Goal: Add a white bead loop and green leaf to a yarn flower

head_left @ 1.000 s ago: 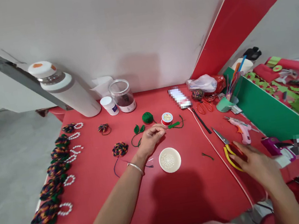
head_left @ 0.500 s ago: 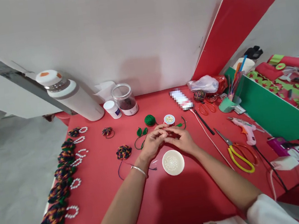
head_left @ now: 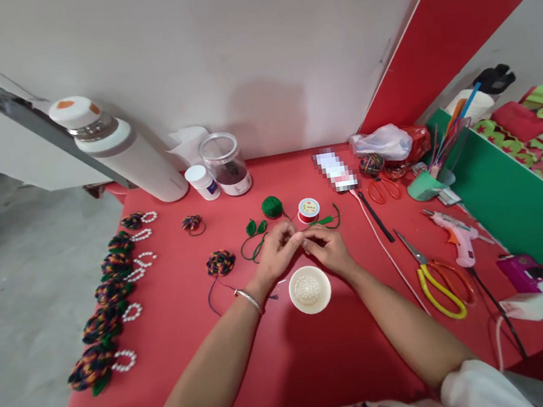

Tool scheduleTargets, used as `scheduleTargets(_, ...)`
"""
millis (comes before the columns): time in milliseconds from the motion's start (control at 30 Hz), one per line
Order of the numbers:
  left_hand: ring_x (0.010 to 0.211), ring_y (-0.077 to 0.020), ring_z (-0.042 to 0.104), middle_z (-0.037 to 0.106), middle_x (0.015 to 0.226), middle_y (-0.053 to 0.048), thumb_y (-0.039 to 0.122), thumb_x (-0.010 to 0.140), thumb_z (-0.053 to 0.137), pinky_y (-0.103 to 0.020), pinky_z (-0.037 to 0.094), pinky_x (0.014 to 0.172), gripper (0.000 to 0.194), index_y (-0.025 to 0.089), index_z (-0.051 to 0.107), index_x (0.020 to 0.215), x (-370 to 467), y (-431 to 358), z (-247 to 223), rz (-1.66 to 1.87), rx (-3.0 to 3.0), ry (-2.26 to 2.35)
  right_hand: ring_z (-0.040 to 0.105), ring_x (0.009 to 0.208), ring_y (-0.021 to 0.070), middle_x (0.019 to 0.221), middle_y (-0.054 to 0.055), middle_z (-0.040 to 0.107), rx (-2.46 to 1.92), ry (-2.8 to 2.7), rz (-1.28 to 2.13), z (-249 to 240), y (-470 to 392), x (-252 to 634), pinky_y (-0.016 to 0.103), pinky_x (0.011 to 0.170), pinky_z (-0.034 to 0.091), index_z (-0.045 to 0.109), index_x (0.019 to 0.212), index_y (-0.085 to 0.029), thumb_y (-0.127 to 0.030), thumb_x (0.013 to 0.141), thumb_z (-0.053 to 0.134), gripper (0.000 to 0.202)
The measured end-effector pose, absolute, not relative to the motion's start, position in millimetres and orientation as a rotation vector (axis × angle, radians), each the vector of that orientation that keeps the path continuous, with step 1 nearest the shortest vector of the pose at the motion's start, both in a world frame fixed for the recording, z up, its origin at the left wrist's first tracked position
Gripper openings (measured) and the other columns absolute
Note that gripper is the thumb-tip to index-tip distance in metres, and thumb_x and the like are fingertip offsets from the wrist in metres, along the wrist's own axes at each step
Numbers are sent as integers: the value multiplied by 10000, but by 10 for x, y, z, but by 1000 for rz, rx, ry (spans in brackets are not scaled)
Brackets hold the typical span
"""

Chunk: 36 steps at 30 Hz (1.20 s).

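My left hand (head_left: 281, 252) and my right hand (head_left: 329, 249) meet over the middle of the red table, fingertips pinched close together. Whatever they pinch is too small to make out. Just below them stands a small cream bowl (head_left: 325, 298) holding white beads (head_left: 307, 288). Beyond the fingers sits a red thread spool (head_left: 309, 209) with a white label, beside a green yarn ball (head_left: 272, 207). Green crocheted leaves (head_left: 255, 226) with a yarn tail lie left of the spool. A multicoloured crocheted flower (head_left: 220, 262) rests left of my left wrist.
Several yarn flowers with bead loops (head_left: 112, 290) line the left edge. A white bottle (head_left: 136, 158), a clear jar (head_left: 225, 163) and a white tub (head_left: 202, 182) stand at the back. Yellow-handled scissors (head_left: 438, 288) and a pink glue gun (head_left: 461, 241) lie right, near a green divider (head_left: 508, 197).
The view has tipped downward, showing more of a cup at lower left. My hands stay together beyond the bowl, and their fingertips have shifted into a tighter pinch.
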<state>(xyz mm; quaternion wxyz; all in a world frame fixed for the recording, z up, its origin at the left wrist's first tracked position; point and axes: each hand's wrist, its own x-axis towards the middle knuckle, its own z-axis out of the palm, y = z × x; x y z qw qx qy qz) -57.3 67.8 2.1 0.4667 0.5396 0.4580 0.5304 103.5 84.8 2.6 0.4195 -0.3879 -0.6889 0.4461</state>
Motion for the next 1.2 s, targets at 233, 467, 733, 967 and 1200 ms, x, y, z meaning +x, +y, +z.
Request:
scheduleTargets(233,565,-130,475,549,590,-6,496,953,516,-265,353,571,472,167,573,619,-609,692,37,1092,1502,1223,658,668,178,733,36,702,-988,-1667,1409,7,829,1029,294,640,533,693,827,-185,-385,884,628,218)
scheduleTargets(467,664,-143,485,538,682,-2,485,947,523,-268,389,644,397,178,538,695,-642,709,7,1128,1467,1194,571,537,142,660,8,638,-1112,-1594,1389,-24,881,1058,257,515,472,685,890,-193,-452,867,656,262)
scheduleTargets(733,683,-135,479,547,713,4,460,895,617,-258,397,664,323,170,571,759,-644,739,1,1196,1420,1212,575,687,154,771,16,650,-1074,-1681,1193,1,990,1036,257,646,461,650,800,-188,-413,869,614,238)
scheduleTargets(967,674,-133,567,623,716,-15,510,803,722,-266,458,680,376,153,610,769,-632,753,-48,1265,1223,1144,588,546,138,722,14,675,-1022,-1531,1424,-57,988,984,258,531,491,630,854,-194,-450,860,593,259)
scheduleTargets(1200,475,-77,471,604,587,-7,510,669,830,-213,343,477,428,132,633,703,-657,776,12,1194,1150,1168,594,525,151,655,16,667,-991,-1624,1304,-113,1018,971,260,511,478,631,813,-191,-407,857,564,230)
